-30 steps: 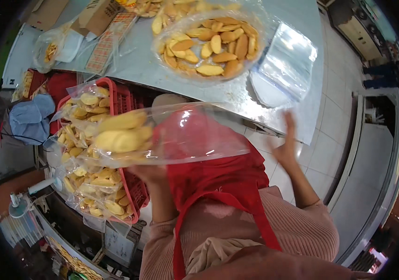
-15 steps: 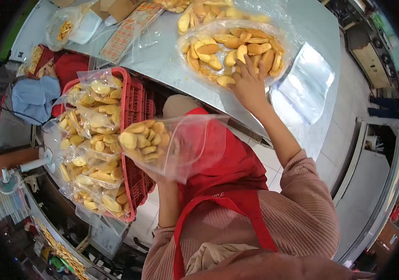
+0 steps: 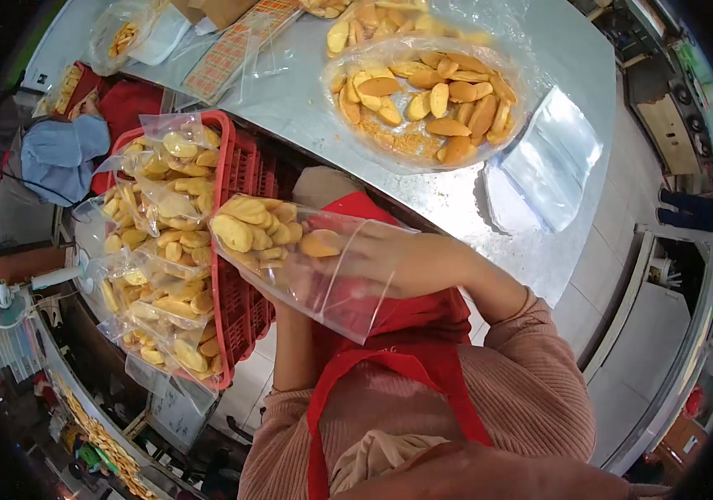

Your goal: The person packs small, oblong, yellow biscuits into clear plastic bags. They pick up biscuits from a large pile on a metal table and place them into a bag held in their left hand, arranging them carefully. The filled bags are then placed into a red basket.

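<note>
A clear plastic bag (image 3: 348,312), its closed end filled with pale oval cookies (image 3: 244,229), lies slanted in front of my red apron. My left hand (image 3: 277,283) supports it from beneath, gripping it near the filled part; the bag and cookies partly cover the fingers. My right hand (image 3: 381,260) reaches into the bag's mouth, fingers closed around a golden-brown oval cookie (image 3: 320,242), close to the others inside. On the table, a large open bag (image 3: 331,96) holds loose cookies and crumbs.
A red plastic crate (image 3: 225,250) at the left is piled with filled cookie bags (image 3: 177,217). The metal table (image 3: 306,92) bears a stack of flat clear bags (image 3: 552,162) at its right and a patterned orange sheet (image 3: 235,58) at its far left.
My right hand has left the large bag on the table and come down into the held bag, carrying a cookie. My left hand keeps the bag in nearly the same place.
</note>
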`<state>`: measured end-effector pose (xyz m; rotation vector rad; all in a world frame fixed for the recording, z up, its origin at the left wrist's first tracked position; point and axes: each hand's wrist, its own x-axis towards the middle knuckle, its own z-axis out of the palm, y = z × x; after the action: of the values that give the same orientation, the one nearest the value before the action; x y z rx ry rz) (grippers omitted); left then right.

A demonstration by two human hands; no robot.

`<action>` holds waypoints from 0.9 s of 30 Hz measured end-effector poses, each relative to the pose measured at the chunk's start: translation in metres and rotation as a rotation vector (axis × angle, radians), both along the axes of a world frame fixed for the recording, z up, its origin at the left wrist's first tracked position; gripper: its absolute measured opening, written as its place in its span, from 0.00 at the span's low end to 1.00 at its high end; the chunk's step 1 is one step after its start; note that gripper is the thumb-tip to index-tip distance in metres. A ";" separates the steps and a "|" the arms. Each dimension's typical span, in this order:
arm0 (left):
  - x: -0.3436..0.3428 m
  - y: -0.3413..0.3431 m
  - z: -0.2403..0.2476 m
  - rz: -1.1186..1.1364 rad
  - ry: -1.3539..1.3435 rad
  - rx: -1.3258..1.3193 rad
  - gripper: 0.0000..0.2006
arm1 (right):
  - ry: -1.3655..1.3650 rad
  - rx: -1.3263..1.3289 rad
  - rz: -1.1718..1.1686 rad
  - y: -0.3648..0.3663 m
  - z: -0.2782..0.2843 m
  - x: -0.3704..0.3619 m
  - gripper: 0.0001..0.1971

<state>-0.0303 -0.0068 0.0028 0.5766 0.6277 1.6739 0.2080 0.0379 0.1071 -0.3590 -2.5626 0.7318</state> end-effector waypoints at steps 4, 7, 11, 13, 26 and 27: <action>-0.009 -0.007 0.004 -0.019 -0.260 0.030 0.36 | 0.176 -0.915 0.577 0.087 0.007 0.051 0.14; -0.001 -0.010 0.005 0.082 -0.319 -0.081 0.37 | -0.046 -0.129 -0.526 0.160 -0.043 0.050 0.16; -0.001 -0.012 0.005 0.129 -0.339 -0.139 0.38 | -0.089 0.139 -0.680 0.197 -0.111 0.035 0.21; -0.004 -0.011 0.004 0.157 -0.335 -0.161 0.39 | 0.125 -0.306 -0.756 0.194 -0.110 0.037 0.22; 0.010 0.006 0.010 0.325 0.162 -0.222 0.39 | -0.140 -0.611 -0.109 0.014 0.016 0.027 0.24; 0.010 0.005 0.005 0.330 0.328 -0.289 0.41 | -0.082 -0.586 -0.212 0.001 0.026 0.015 0.23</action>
<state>-0.0206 -0.0021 0.0079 0.5623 1.2358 1.7608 0.2229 0.0384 0.1326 -0.8426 -2.2846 1.3988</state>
